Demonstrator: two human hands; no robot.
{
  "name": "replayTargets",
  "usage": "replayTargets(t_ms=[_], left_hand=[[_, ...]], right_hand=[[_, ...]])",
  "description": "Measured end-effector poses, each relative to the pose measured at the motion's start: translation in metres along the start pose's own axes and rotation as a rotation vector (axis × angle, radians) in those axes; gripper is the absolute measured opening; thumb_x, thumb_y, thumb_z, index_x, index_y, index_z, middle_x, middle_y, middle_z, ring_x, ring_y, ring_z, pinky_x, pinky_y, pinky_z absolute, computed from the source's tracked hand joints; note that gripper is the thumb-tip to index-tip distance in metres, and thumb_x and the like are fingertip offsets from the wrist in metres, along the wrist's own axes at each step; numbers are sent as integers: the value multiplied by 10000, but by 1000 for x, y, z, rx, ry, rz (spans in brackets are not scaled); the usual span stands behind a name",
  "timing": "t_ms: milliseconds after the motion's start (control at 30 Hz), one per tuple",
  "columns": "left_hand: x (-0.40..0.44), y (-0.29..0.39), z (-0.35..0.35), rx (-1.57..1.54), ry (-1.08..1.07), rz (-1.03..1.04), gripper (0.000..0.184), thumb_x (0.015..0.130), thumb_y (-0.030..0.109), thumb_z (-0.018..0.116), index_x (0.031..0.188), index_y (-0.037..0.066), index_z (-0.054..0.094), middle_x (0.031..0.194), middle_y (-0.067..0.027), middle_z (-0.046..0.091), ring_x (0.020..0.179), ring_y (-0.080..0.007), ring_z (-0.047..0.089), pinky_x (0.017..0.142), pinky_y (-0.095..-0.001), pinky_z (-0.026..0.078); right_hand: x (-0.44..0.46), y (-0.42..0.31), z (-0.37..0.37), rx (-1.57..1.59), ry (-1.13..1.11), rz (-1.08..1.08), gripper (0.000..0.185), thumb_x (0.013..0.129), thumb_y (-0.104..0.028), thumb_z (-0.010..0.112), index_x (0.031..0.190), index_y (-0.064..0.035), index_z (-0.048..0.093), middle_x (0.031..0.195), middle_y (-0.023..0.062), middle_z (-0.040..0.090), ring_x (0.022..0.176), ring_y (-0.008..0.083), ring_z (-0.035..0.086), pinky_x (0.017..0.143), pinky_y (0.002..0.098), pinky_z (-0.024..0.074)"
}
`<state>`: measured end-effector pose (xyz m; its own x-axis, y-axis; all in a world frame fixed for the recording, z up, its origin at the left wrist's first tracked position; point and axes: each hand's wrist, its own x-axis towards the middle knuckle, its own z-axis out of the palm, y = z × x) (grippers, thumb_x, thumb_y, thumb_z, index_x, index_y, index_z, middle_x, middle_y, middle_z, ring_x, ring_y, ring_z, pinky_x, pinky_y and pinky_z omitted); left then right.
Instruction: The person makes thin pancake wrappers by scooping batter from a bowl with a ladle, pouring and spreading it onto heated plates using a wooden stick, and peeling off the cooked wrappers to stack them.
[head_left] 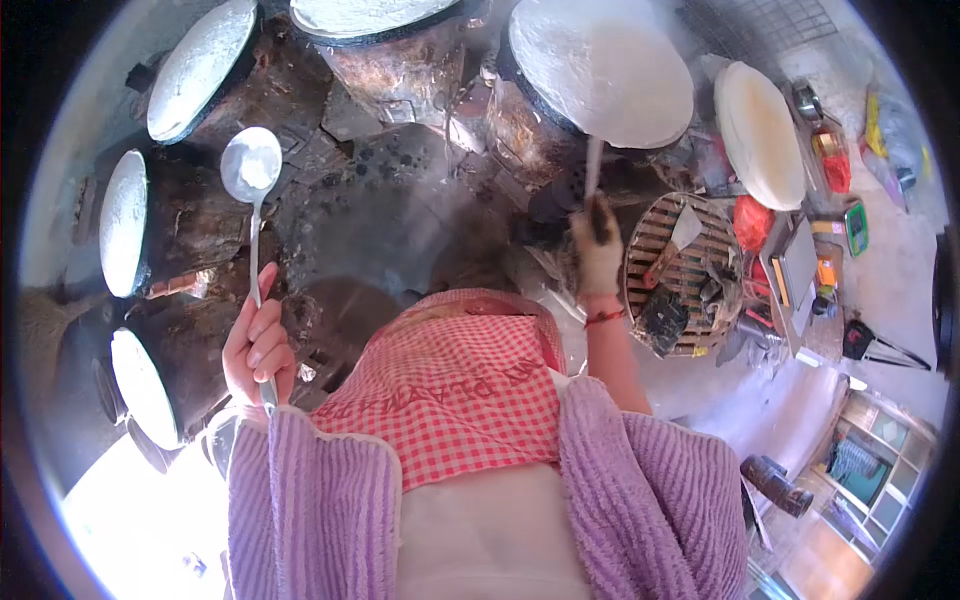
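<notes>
My left hand point(258, 348) is closed around the handle of a metal ladle point(252, 160), its bowl raised and holding white batter. To the right, my right hand point(597, 250), in a pale glove with dark patches, grips a long flat tool point(593, 165) that is blurred. The tool's far end reaches the edge of a large round flatbread point(640, 90), which hangs partly over the rim of a round griddle point(545, 75). Steam softens the view there. Whether the tool lies under the flatbread cannot be made out.
More round griddles with white batter stand in an arc: one at top point(375, 15), one upper left point(203, 70), others at left point(124, 222). Stacked flatbreads point(760, 135) lie at upper right. A slatted basket point(655, 225) holds a wooden-handled scraper point(672, 248) and a dark cloth.
</notes>
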<state>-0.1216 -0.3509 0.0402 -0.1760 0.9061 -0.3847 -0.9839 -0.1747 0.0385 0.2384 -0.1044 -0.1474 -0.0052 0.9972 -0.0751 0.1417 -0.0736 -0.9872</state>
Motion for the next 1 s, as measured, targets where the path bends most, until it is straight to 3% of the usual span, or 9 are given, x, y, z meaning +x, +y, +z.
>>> replayTargets(t_ms=[133, 200, 233, 367, 500, 533, 667, 867, 1000], left_hand=[[-12, 12, -11, -44, 12, 3, 451, 1065, 143, 257, 1488, -1, 199, 759, -31, 346, 499, -98, 340, 407, -253, 334], [-16, 7, -9, -47, 4, 28, 452, 1061, 131, 256, 1487, -9, 197, 759, -29, 347, 501, -99, 337, 414, -256, 337], [-18, 1, -9, -65, -9, 52, 453, 1061, 133, 257, 1486, -11, 197, 760, -29, 347, 501, -99, 338, 414, -255, 337], [-18, -20, 0, -86, -65, 105, 456, 1059, 139, 263, 1482, -21, 196, 760, -29, 349, 502, -100, 343, 414, -256, 340], [-21, -41, 18, -112, -79, 164, 455, 1058, 143, 269, 1475, -23, 202, 757, -31, 356, 500, -101, 347, 408, -261, 345], [-23, -46, 22, -114, -93, 193, 455, 1060, 153, 261, 1470, -34, 199, 759, -29, 353, 501, -96, 347, 411, -264, 353], [-37, -67, 29, -168, -122, 316, 461, 1063, 172, 248, 1462, -55, 193, 765, -24, 352, 501, -85, 348, 415, -269, 368], [-65, -64, 18, -281, -101, 435, 454, 1056, 152, 280, 1466, -37, 227, 757, -21, 352, 486, -90, 333, 407, -253, 351], [-83, -29, -2, -258, -31, 534, 468, 1053, 147, 289, 1472, -43, 200, 748, -21, 353, 486, -84, 332, 407, -249, 353]], right_hand=[[55, 28, -44, 172, 198, 264, 412, 898, -170, 687, 1283, -77, 572, 915, -19, 611, 743, 90, 533, 652, 234, 412], [73, 69, -51, 196, 185, 163, 375, 905, -198, 681, 1258, -110, 590, 772, -54, 589, 532, 51, 497, 434, 216, 378], [70, 73, -43, 199, 160, 177, 377, 902, -198, 683, 1256, -109, 590, 777, -55, 588, 538, 49, 500, 435, 217, 380], [35, 70, 8, 228, -152, 283, 497, 869, -181, 724, 1311, -17, 564, 1123, 15, 644, 971, 109, 573, 879, 252, 456], [29, 83, 46, 86, -545, 331, 522, 860, -188, 731, 1330, -39, 559, 1134, 18, 646, 930, 82, 582, 729, 240, 504], [31, 72, 58, 150, -535, 222, 442, 879, -209, 707, 1275, -48, 593, 991, 35, 680, 741, 72, 606, 532, 220, 477], [64, -27, 88, 409, -545, 452, 205, 927, -244, 643, 1037, -72, 622, 646, 20, 592, 388, 84, 463, 341, 240, 330], [153, -77, 163, 771, -677, 719, 447, 944, -597, 453, 885, -184, 613, 527, -48, 467, 372, 129, 397, 352, 285, 296], [227, -68, 234, 872, -551, 850, 500, 925, -635, 451, 760, -184, 590, 472, -63, 430, 362, 115, 379, 328, 272, 263]])
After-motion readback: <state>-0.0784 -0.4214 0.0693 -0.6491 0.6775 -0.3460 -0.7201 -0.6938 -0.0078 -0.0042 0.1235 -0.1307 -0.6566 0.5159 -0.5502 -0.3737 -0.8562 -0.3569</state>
